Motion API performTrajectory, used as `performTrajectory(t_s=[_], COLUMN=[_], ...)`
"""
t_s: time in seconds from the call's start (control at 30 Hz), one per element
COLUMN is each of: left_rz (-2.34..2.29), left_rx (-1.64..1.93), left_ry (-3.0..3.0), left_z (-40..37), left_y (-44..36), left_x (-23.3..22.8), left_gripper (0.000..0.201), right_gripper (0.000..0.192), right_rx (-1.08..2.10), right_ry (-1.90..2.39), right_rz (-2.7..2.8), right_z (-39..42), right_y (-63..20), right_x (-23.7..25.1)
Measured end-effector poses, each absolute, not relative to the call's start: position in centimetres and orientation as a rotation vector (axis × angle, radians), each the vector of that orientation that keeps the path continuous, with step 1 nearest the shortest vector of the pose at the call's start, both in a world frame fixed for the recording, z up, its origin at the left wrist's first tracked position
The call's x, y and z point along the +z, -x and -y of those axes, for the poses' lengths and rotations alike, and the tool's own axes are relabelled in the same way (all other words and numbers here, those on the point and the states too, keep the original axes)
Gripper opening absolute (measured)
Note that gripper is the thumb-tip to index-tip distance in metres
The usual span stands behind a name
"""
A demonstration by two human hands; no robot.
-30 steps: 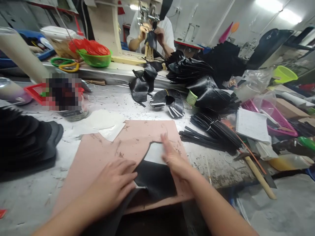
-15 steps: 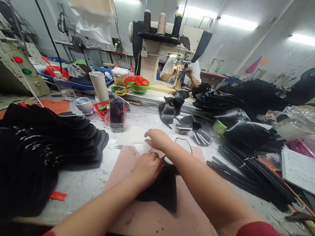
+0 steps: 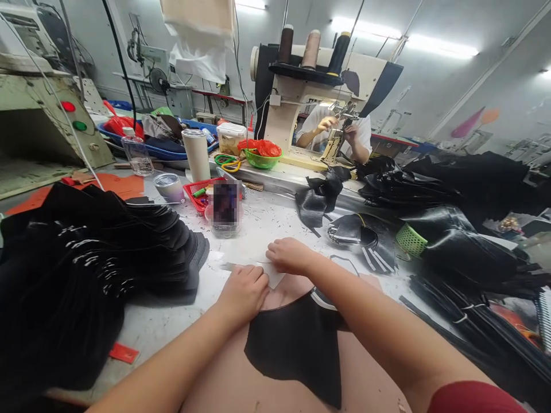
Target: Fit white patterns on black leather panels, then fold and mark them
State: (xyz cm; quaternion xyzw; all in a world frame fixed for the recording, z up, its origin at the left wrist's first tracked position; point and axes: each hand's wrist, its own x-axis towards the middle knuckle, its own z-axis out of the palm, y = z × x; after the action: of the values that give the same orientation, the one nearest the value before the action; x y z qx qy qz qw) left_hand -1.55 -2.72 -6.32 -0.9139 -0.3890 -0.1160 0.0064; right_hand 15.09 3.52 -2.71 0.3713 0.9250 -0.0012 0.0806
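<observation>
While resting side by side over the far part of the pink board [image 3: 224, 384], hands: set close together, with left hand [image 3: 246, 292] nearer the body and right hand [image 3: 287, 255] a little farther out and to the right.

Black piece [image 3: 293, 350]: lies flat on the pink board, toward the body from both hands and slightly rightward of the left one.

Long axis of black piece: seems to run from the curved far edge to a pointed corner at near right; hard to settle, being partly covered at far right.

Nearer hand to black piece: left, with wrist just beside the far left corner; cannot tell whether touching.

Right forearm [image 3: 365, 298]: slants in from lower right, passing over the far right corner of black piece and a white strip [image 3: 322, 304] there.

White sheet [image 3: 274, 277]: lies between the two hands, pointing one corner back toward black piece; close to the fingers of both.

Left grip: curled and narrow, knuckles upward, fingertips hidden; cannot tell whether pinching anything.

Right grip: curled inward above the pale paper; cannot tell whether holding or merely touching.

Bench [image 3: 267, 212]: carries a black stack [image 3: 138, 252] to the left, and bundled black strips [image 3: 495, 330] beyond the right forearm.

Far side: shows a person in white at a sewing machine [image 3: 275, 123], well apart from both hands.
</observation>
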Motion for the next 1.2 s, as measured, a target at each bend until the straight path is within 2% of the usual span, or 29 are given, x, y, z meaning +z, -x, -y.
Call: performTrajectory(t_s=[0.17, 0.33, 0.43, 0.57, 0.7, 0.8, 0.97, 1.07, 1.13, 1.2], left_rz=[1.208, 1.226, 1.243, 1.270, 1.287, 1.309, 1.417, 1.306, 1.169, 1.172], left_rx=[-0.386, -0.383, -0.371, -0.370, -0.406, -0.452, -0.552, -0.546, -0.526, -0.679], left_ry=[2.842, 2.823, 2.818, 2.829, 2.865, 2.891, 2.916, 3.029, 3.147, 3.216], left_z=[2.7, 2.8, 2.8, 2.8, 2.6, 2.1, 2.7, 5.9, 9.1, 12.1], left_y=[1.7, 1.7, 1.6, 1.6, 1.7, 1.7, 2.6, 4.3, 5.6, 6.6], left_x=[-6.5, -6.5, -6.5, -6.4, -6.4, -6.2, -5.4, -5.9, -6.7, -7.3], left_gripper=[0.017, 0.016, 0.016, 0.017, 0.017, 0.016, 0.024, 0.024, 0.025, 0.030], right_gripper=[0.020, 0.010, 0.009, 0.013, 0.009, 0.010, 0.018, 0.038, 0.053, 0.062], right_rx=[0.044, -0.057, -0.153, -0.320, -0.679, -1.070, -1.870, -2.258, -2.637, -2.860], right_ry=[-1.168, -1.378, -1.729, -2.476, -3.034, -3.274, -3.146, -3.017, -2.899, -2.802], right_rz=[-2.777, -2.859, -2.881, -2.714, -2.438, -2.280, -2.206, -2.105, -1.883, -1.756], right_z=[-3.3, -3.5, -4.3, -4.9, -4.1, -2.9, 1.7, 6.5, 10.0, 13.2], right_y=[-14.4, -13.5, -14.2, -17.0, -19.9, -20.7, -18.6, -16.9, -15.9, -15.0], right_x=[-3.5, -3.6, -2.6, -1.3, -0.4, 0.9, 2.7, 2.3, 1.3, -0.1])
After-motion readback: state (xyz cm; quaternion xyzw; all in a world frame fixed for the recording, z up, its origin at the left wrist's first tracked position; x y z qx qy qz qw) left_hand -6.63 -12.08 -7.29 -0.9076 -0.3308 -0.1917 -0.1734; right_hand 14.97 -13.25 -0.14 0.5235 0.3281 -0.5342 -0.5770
